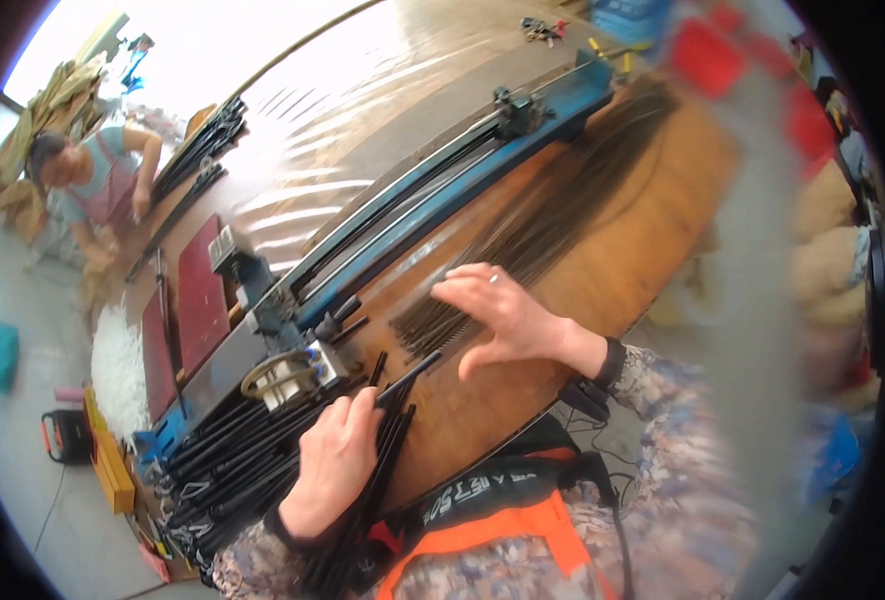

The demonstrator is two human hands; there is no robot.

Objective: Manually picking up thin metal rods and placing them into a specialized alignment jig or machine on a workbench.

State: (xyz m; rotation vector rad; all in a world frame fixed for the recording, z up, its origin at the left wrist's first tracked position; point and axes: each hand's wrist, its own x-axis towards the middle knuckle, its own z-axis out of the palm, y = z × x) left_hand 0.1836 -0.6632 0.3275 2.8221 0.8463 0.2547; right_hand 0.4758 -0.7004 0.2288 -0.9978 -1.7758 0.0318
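Observation:
My left hand [337,450] is closed around a slim black tube [410,376], whose end points up and to the right over the wooden table. My right hand [510,318] is open just beyond that end, thumb and fingers apart, with a ring on one finger. A thin coiled or ribbed piece [454,336] shows between the tube's end and the right hand; whether it is joined to the tube I cannot tell. Several more black tubes [232,440] lie in a heap left of and beneath my left hand.
A long blue machine [432,190] with a rail crosses the table, its metal clamp block [297,378] close to my left hand. Thin dark rods [572,190] lie bundled on the wooden table [652,240]. Another person [97,180] works at the far left. A blurred grey post [757,300] stands at right.

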